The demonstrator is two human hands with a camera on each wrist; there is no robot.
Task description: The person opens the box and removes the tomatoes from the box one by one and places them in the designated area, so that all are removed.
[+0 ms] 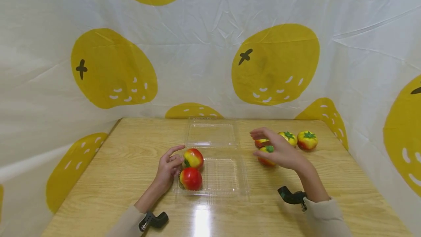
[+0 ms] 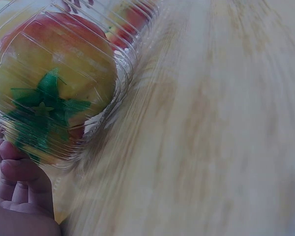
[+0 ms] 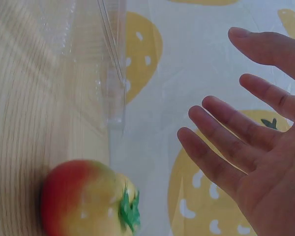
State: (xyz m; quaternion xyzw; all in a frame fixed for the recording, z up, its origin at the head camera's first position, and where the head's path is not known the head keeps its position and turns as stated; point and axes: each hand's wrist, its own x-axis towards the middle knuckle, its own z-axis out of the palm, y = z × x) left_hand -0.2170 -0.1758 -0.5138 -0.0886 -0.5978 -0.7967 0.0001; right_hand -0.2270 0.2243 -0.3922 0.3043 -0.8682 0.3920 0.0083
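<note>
Red-yellow fruits (image 1: 191, 179) are sitting two in the clear container (image 1: 222, 178) (left side), four outside at right apparently pending, lid (image 1: 212, 134) lying open, left hand (image 1: 167, 168) pinching the container's left edge, right hand (image 1: 281, 153) hovering, fingers apart.

White sheeting (image 1: 194, 65) printed with yellow fruit (image 1: 113, 70) hangs behind and beside a wood-grain table (image 1: 138, 134) bearing a bright reflection (image 1: 201, 218).
</note>
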